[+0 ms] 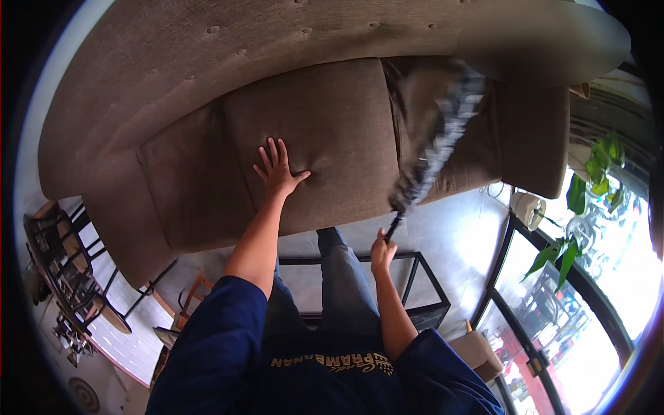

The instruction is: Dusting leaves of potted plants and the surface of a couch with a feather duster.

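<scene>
My left hand [278,171] rests flat, fingers spread, on the middle seat cushion [325,124] of a brown fabric sofa [187,62]. In my right hand [382,252] is the dark handle of a feather duster [437,145], the fingers wrapped round it. The duster's long grey and black head is smeared by motion. It slants up and away over the right seat cushion [474,155]; whether it touches the fabric I cannot tell.
A black-framed low table [432,294] stands behind my legs. To the right are a leafy plant [574,200], a glass door with a dark frame [515,325] and a brown stool [477,353]. Dark chairs [66,256] stand at the left. A blurred oval hides the upper right.
</scene>
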{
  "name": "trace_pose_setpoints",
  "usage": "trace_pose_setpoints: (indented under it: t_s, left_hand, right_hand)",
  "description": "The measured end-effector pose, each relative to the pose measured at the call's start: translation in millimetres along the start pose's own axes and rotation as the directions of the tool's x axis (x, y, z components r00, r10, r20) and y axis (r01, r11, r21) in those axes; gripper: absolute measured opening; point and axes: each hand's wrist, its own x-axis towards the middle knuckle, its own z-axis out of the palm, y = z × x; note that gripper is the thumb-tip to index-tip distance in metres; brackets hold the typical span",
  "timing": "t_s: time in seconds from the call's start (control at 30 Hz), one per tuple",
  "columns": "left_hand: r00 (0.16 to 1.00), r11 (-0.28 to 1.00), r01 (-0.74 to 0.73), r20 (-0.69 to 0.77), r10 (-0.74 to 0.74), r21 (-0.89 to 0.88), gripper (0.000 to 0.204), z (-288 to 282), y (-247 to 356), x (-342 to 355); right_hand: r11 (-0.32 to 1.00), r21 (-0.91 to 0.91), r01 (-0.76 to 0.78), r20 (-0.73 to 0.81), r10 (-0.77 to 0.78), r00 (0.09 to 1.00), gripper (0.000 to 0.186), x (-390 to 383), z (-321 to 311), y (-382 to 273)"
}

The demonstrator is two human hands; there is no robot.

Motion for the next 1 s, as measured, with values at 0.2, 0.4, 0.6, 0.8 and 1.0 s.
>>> trace_pose_setpoints:
  t_s: [0.2, 0.4, 0.6, 0.8, 1.0]
  left_hand:
    - [0.993, 0.993, -0.113, 0.027, 0.114, -0.015, 0.125, -9, -14, -3]
    - [0.777, 0.778, -0.628, 0.04, 0.628, -0.015, 0.101, -33, -113, -19]
    - [0.751, 0.766, -0.632, 0.148, 0.643, -0.119, 0.084, -18, -272, -18]
    - [0.866, 0.952, -0.295, 0.444, 0.229, 0.085, 0.079, -11, -441, -35]
    - [0.903, 0.954, -0.229, 0.407, 0.134, 0.194, 0.074, -12, -564, -82]
  right_hand:
    - [0.626, 0.687, 0.37, -0.132, -0.393, 0.91, 0.05, 1, 7, -79]
    - [0.99, -0.017, -0.141, 0.161, 0.142, 0.977, 0.042, -73, 97, 40]
    - [0.879, 0.453, 0.145, -0.053, -0.136, 0.989, 0.05, -140, 141, 12]
    - [0.957, -0.254, 0.137, -0.065, -0.159, 0.985, 0.046, -133, 184, 52]
    - [0.98, -0.091, 0.179, -0.018, -0.181, 0.983, 0.049, -187, 200, 80]
